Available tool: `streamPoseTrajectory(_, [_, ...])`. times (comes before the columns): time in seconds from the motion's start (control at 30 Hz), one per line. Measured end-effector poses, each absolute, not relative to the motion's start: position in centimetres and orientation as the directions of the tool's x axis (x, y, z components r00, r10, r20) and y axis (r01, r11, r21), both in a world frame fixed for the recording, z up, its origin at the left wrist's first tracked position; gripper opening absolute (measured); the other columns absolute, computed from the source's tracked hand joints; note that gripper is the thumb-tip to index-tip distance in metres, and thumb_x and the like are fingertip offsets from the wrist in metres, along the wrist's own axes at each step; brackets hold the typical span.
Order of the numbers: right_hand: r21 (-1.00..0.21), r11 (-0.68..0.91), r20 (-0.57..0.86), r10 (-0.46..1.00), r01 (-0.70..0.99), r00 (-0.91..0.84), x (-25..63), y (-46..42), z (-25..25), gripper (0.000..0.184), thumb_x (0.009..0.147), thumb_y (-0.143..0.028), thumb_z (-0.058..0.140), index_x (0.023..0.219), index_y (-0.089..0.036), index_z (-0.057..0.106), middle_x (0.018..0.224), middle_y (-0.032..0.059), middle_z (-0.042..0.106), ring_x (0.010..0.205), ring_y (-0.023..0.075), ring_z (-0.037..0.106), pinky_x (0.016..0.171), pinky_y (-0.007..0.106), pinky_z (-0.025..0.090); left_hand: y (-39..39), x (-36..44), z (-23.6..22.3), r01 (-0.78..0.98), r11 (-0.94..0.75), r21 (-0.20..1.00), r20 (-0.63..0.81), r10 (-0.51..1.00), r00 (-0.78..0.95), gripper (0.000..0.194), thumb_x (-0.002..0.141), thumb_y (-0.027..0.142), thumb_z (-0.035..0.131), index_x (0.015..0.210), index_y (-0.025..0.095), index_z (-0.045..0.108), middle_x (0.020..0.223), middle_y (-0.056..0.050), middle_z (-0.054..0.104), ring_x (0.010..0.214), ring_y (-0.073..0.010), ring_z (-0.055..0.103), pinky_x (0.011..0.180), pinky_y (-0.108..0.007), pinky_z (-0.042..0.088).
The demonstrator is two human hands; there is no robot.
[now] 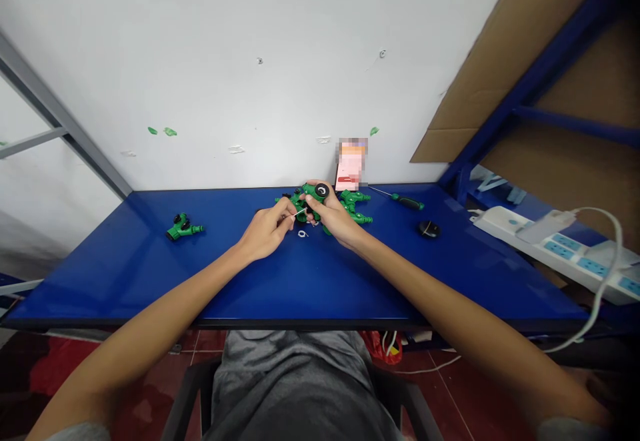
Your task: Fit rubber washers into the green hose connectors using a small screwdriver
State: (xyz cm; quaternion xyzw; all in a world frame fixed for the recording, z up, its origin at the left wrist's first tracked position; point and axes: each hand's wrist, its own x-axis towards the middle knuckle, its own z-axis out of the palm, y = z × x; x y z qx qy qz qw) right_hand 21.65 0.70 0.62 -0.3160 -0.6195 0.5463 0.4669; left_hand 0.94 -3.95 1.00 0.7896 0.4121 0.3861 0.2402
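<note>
My right hand (334, 214) grips a green plastic hose connector (314, 192) with a round black end facing up. My left hand (271, 228) pinches a thin pale rod (300, 212) between thumb and fingers, its tip at the connector's near side. Whether the tip enters the part, I cannot tell. Just below the hands, a small white ring-shaped piece (303, 234) lies on the blue table (320, 281). More green connectors (356, 218) sit beside and behind my right hand, partly hidden. Another green connector with black parts (184, 226) rests alone at the left.
A phone with a lit, blurred screen (350, 166) leans against the wall. To the right lie a green-handled screwdriver (407, 201) and a black computer mouse (429, 229). A white power strip (560, 248) with a cable runs along the right edge, under a blue metal frame (535, 61).
</note>
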Motion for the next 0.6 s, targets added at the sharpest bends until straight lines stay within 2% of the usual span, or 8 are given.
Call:
streamPoseTrajectory(0.13, [-0.962, 0.268, 0.265, 0.89, -0.044, -0.371, 21.8, 1.1, 0.2, 0.061, 0.094, -0.062, 0.077, 0.136, -0.034, 0.044, 0.109, 0.0008, 0.057, 0.073, 0.0145, 0.055, 0.064, 0.031, 0.048, -3.8, 0.7, 0.9, 0.542, -0.564, 0.623, 0.428, 0.826, 0.368, 0.008, 0.105, 0.025, 0.053, 0.108, 0.024, 0.06, 0.086, 0.0, 0.072, 0.072, -0.0168, 0.064, 0.074, -0.03, 0.046])
streamPoseTrajectory(0.27, [-0.944, 0.33, 0.295, 0.878, 0.029, -0.378, 21.9, 1.5, -0.5, 0.055, 0.097, -0.059, 0.074, 0.136, -0.034, 0.044, 0.11, 0.0009, 0.058, 0.071, 0.0145, 0.054, 0.065, 0.033, 0.049, -3.6, 0.5, 0.9, 0.61, -0.61, 0.506, 0.497, 0.784, 0.371, 0.008, 0.103, 0.027, 0.059, 0.103, 0.022, 0.066, 0.095, -0.002, 0.074, 0.073, -0.0163, 0.062, 0.074, -0.029, 0.046])
streamPoseTrajectory(0.37, [-0.941, 0.335, 0.29, 0.876, 0.055, -0.386, 21.9, 1.7, -0.8, 0.055, 0.098, -0.059, 0.072, 0.137, -0.034, 0.043, 0.11, 0.0009, 0.058, 0.071, 0.0146, 0.055, 0.066, 0.034, 0.05, -3.6, 0.5, 1.0, 0.624, -0.604, 0.495, 0.509, 0.784, 0.355, 0.012, 0.103, 0.029, 0.062, 0.097, 0.022, 0.07, 0.092, -0.003, 0.073, 0.072, -0.0165, 0.062, 0.073, -0.029, 0.046])
streamPoseTrajectory(0.5, [-0.939, 0.339, 0.289, 0.875, 0.065, -0.387, 21.8, 1.8, -1.1, 0.054, 0.1, -0.06, 0.069, 0.139, -0.034, 0.043, 0.111, 0.0012, 0.058, 0.072, 0.0148, 0.056, 0.068, 0.035, 0.051, -3.6, 0.7, 1.0, 0.649, -0.579, 0.493, 0.48, 0.803, 0.352, 0.023, 0.107, 0.031, 0.058, 0.09, 0.021, 0.071, 0.078, -0.002, 0.07, 0.068, -0.0173, 0.061, 0.068, -0.03, 0.041])
streamPoseTrajectory(0.6, [-0.935, 0.348, 0.296, 0.87, 0.065, -0.395, 21.8, 1.8, -1.2, 0.053, 0.101, -0.058, 0.068, 0.14, -0.033, 0.042, 0.113, 0.0018, 0.057, 0.072, 0.0142, 0.055, 0.071, 0.036, 0.052, -3.7, 0.9, 0.9, 0.654, -0.57, 0.497, 0.458, 0.813, 0.361, 0.024, 0.107, 0.03, 0.055, 0.089, 0.02, 0.068, 0.075, 0.0, 0.067, 0.064, -0.0161, 0.057, 0.066, -0.03, 0.039])
